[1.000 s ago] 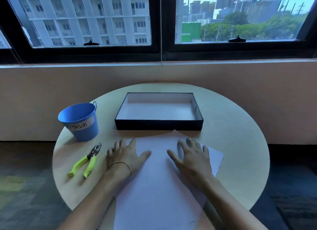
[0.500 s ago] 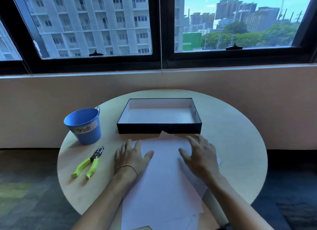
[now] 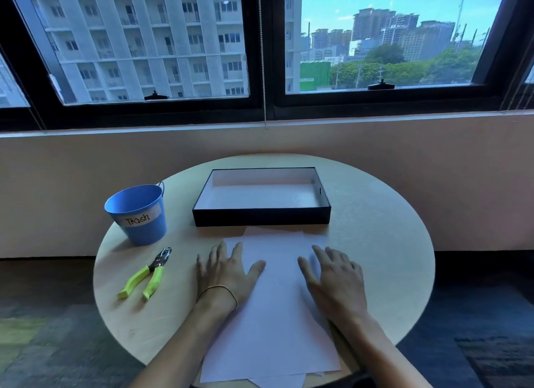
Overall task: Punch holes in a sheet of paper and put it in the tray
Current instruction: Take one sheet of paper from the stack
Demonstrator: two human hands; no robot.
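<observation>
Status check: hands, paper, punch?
Left hand and right hand flat on paper, holding nothing. Punch untouched. Tray unobstructed.

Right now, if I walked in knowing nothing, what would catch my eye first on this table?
Probably the two bare hands, left hand and right hand, spread flat on a loose stack of white paper at the near edge of the round table. Just beyond the paper sits an open black tray. To the left stand a blue bucket labelled Trash and, nearer, a green-handled hole punch, untouched.
</observation>
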